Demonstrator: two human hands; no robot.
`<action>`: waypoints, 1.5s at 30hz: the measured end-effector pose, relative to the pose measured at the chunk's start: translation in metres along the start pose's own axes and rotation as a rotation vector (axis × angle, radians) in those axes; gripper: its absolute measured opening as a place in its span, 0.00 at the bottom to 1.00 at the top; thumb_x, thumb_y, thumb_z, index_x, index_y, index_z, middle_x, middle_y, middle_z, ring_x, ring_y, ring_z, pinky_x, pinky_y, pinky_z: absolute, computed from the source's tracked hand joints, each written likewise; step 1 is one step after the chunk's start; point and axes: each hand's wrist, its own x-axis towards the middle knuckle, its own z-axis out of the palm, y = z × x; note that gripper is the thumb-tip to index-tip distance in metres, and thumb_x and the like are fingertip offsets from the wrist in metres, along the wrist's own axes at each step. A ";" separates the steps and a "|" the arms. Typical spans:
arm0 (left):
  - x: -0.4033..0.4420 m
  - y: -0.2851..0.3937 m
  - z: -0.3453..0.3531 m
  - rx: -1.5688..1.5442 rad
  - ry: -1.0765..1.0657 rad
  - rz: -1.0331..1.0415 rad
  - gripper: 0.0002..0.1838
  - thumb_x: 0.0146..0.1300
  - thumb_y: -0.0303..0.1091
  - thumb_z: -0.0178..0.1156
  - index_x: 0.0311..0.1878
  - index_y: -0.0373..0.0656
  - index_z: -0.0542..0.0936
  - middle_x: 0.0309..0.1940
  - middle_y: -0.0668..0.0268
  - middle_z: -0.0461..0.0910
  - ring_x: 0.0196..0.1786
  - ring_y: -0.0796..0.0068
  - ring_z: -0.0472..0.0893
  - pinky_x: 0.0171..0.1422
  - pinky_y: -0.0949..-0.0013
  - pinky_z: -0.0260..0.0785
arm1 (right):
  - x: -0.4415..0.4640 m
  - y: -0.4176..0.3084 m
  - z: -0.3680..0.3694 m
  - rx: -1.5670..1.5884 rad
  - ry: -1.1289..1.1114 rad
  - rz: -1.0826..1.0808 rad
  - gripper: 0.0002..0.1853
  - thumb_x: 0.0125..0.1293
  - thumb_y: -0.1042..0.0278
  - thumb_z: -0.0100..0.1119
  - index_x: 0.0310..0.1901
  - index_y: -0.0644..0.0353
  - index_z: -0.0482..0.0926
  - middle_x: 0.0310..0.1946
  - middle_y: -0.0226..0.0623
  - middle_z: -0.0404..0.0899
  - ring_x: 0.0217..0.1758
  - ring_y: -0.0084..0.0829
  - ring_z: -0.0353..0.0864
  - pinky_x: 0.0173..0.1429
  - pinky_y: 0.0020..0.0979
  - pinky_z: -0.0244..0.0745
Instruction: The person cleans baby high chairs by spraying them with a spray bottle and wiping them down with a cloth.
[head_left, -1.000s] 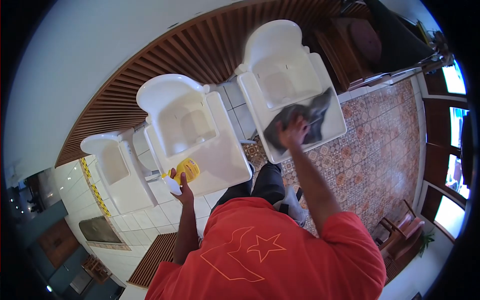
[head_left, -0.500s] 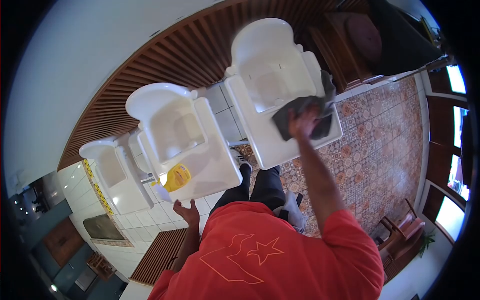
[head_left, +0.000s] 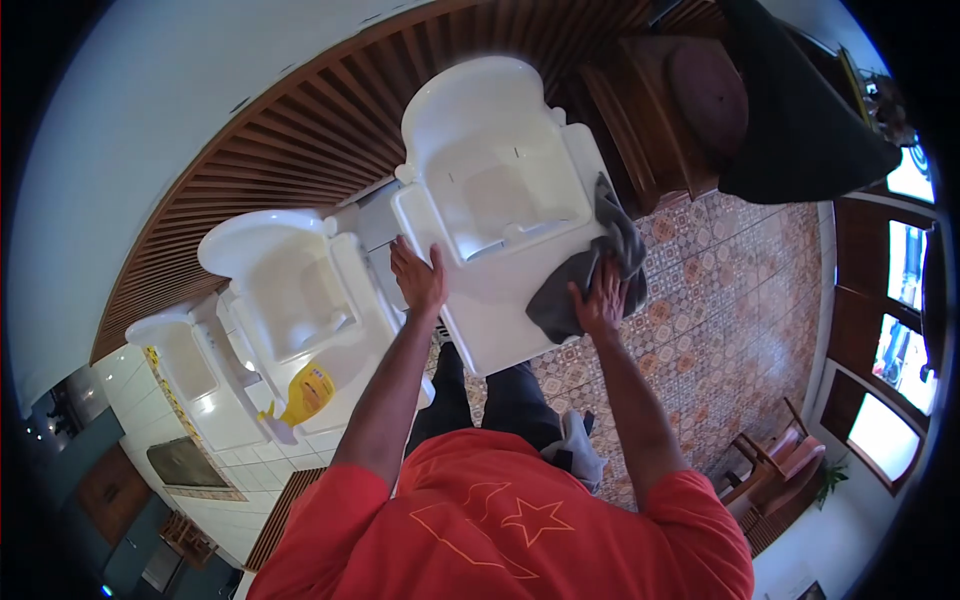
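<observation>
"Where is the cloth?"

"The grey cloth (head_left: 560,302) is on the tray (head_left: 490,315) of the largest-looking high chair (head_left: 480,95), toward the tray's right side. It is bunched, and one end runs up along the side of the seat."

"And the hand on it?"

"The right hand (head_left: 602,300) lies over the cloth with its fingers stretched out and a little apart. I can't tell whether the fingertips pinch any of the fabric."

"What about the other one?"

"The left hand (head_left: 420,277) is at the tray's left edge, thumb spread away from the fingers. It isn't closed around anything I can see, and how firmly it touches the rim I can't tell."

"Anything beside that?"

"A second high chair (head_left: 262,238) is just to the left, with a yellow spray bottle (head_left: 309,392) on its tray. Upright or lying down, I can't say from this angle. A third high chair (head_left: 178,350) is beyond it, farther left."

"And around them?"

"A slatted wooden panel (head_left: 265,145) runs along the wall behind all three. Patterned tiles (head_left: 720,300) cover the floor on the right, and over there, well apart from the high chairs, are a wooden armchair (head_left: 795,463) and a green plant (head_left: 830,482)."
</observation>
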 end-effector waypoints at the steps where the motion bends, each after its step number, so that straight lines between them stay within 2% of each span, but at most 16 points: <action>1: 0.013 0.009 0.009 -0.057 -0.006 -0.158 0.36 0.70 0.48 0.51 0.71 0.31 0.55 0.66 0.40 0.63 0.66 0.40 0.68 0.68 0.46 0.64 | 0.008 0.004 -0.002 -0.010 -0.005 0.000 0.47 0.66 0.34 0.52 0.74 0.65 0.55 0.78 0.48 0.48 0.80 0.49 0.47 0.77 0.61 0.41; 2: 0.020 0.017 0.017 -0.115 -0.015 -0.314 0.37 0.70 0.50 0.49 0.72 0.31 0.54 0.66 0.40 0.64 0.65 0.40 0.70 0.66 0.46 0.66 | 0.016 0.007 -0.004 -0.007 -0.025 -0.014 0.47 0.66 0.34 0.52 0.74 0.65 0.55 0.78 0.48 0.48 0.80 0.50 0.46 0.77 0.61 0.41; 3: 0.021 0.015 0.024 -0.109 0.034 -0.318 0.37 0.70 0.51 0.48 0.71 0.32 0.55 0.63 0.40 0.66 0.60 0.39 0.74 0.60 0.45 0.71 | 0.025 0.012 -0.006 -0.006 -0.046 -0.030 0.47 0.66 0.34 0.52 0.74 0.66 0.55 0.78 0.48 0.48 0.80 0.51 0.46 0.77 0.62 0.41; 6: 0.023 0.027 0.013 -0.105 -0.031 -0.383 0.39 0.71 0.57 0.45 0.72 0.35 0.54 0.64 0.42 0.66 0.58 0.39 0.75 0.59 0.44 0.71 | 0.058 0.010 0.002 -0.009 -0.055 -0.075 0.47 0.66 0.35 0.53 0.74 0.66 0.55 0.77 0.49 0.49 0.80 0.51 0.46 0.77 0.63 0.42; 13: 0.029 0.036 0.013 0.024 -0.026 -0.424 0.35 0.70 0.53 0.49 0.70 0.36 0.56 0.58 0.44 0.71 0.47 0.39 0.81 0.48 0.43 0.76 | 0.209 -0.045 -0.010 0.049 0.006 -0.223 0.47 0.63 0.45 0.61 0.77 0.56 0.50 0.77 0.44 0.51 0.78 0.48 0.54 0.77 0.58 0.46; 15: 0.031 0.040 0.012 0.020 -0.037 -0.458 0.35 0.70 0.53 0.48 0.69 0.36 0.56 0.59 0.44 0.70 0.48 0.38 0.80 0.49 0.43 0.76 | 0.243 -0.058 -0.003 -0.046 0.105 -0.279 0.46 0.63 0.52 0.62 0.77 0.56 0.49 0.78 0.42 0.51 0.78 0.45 0.54 0.78 0.57 0.46; 21: 0.031 0.037 0.016 0.051 -0.015 -0.458 0.35 0.70 0.54 0.49 0.68 0.37 0.57 0.56 0.47 0.72 0.45 0.41 0.82 0.44 0.44 0.77 | 0.198 -0.038 -0.007 -0.012 0.048 -0.219 0.41 0.64 0.63 0.59 0.76 0.58 0.51 0.77 0.44 0.53 0.77 0.44 0.57 0.77 0.54 0.49; 23: 0.031 0.037 0.016 0.058 -0.012 -0.454 0.34 0.70 0.53 0.49 0.68 0.37 0.57 0.55 0.47 0.72 0.45 0.41 0.82 0.44 0.44 0.77 | 0.154 -0.019 -0.005 0.080 0.105 -0.227 0.35 0.66 0.64 0.57 0.73 0.63 0.59 0.73 0.49 0.60 0.76 0.47 0.59 0.76 0.51 0.52; 25: 0.032 0.039 0.014 0.050 -0.022 -0.459 0.34 0.70 0.53 0.49 0.68 0.37 0.57 0.54 0.47 0.72 0.44 0.40 0.82 0.43 0.45 0.77 | 0.106 0.009 0.017 0.163 0.044 -0.062 0.28 0.68 0.63 0.54 0.68 0.65 0.67 0.71 0.51 0.63 0.75 0.47 0.61 0.77 0.55 0.49; 27: 0.034 0.041 0.011 0.033 -0.041 -0.467 0.35 0.71 0.54 0.48 0.69 0.37 0.56 0.56 0.46 0.72 0.46 0.39 0.81 0.46 0.44 0.77 | 0.075 0.005 0.006 0.163 0.105 -0.063 0.27 0.70 0.59 0.52 0.65 0.69 0.69 0.70 0.56 0.64 0.76 0.49 0.59 0.77 0.54 0.49; 32: 0.036 0.046 0.007 0.027 -0.081 -0.516 0.35 0.71 0.54 0.47 0.69 0.36 0.56 0.59 0.46 0.71 0.48 0.38 0.81 0.49 0.44 0.76 | 0.115 -0.009 0.001 0.136 0.119 -0.144 0.36 0.69 0.49 0.53 0.70 0.67 0.62 0.73 0.53 0.60 0.78 0.47 0.54 0.78 0.56 0.46; 35: 0.036 0.045 0.010 0.055 -0.093 -0.538 0.35 0.71 0.54 0.47 0.69 0.36 0.56 0.58 0.46 0.71 0.48 0.39 0.80 0.49 0.45 0.76 | 0.191 -0.052 -0.013 0.024 0.032 -0.141 0.40 0.69 0.54 0.55 0.76 0.61 0.51 0.77 0.46 0.53 0.79 0.46 0.54 0.79 0.52 0.46; 37: 0.032 0.040 0.017 0.058 -0.004 -0.464 0.34 0.70 0.53 0.49 0.68 0.37 0.57 0.54 0.47 0.72 0.44 0.41 0.82 0.42 0.44 0.78 | 0.226 -0.065 -0.009 0.026 0.023 -0.148 0.41 0.68 0.55 0.56 0.77 0.60 0.49 0.77 0.44 0.51 0.79 0.45 0.54 0.79 0.52 0.47; 39: 0.031 0.038 0.018 0.077 -0.002 -0.459 0.34 0.70 0.53 0.48 0.68 0.37 0.57 0.55 0.48 0.72 0.44 0.41 0.82 0.43 0.44 0.78 | 0.239 -0.064 -0.001 -0.086 0.149 -0.241 0.43 0.66 0.62 0.59 0.77 0.58 0.47 0.78 0.42 0.50 0.79 0.43 0.54 0.78 0.52 0.50; 44: 0.033 0.042 0.014 0.066 -0.063 -0.501 0.35 0.71 0.54 0.47 0.69 0.36 0.56 0.60 0.46 0.71 0.51 0.40 0.80 0.50 0.44 0.76 | 0.156 -0.028 -0.014 0.022 0.021 -0.151 0.40 0.60 0.74 0.57 0.75 0.62 0.54 0.75 0.47 0.57 0.77 0.45 0.58 0.76 0.50 0.54; 45: 0.033 0.044 0.013 0.062 -0.068 -0.504 0.35 0.72 0.54 0.47 0.69 0.36 0.56 0.60 0.46 0.71 0.51 0.40 0.79 0.50 0.44 0.75 | 0.133 -0.015 -0.014 0.042 0.022 -0.150 0.35 0.63 0.71 0.54 0.73 0.64 0.58 0.74 0.47 0.58 0.77 0.44 0.58 0.77 0.51 0.53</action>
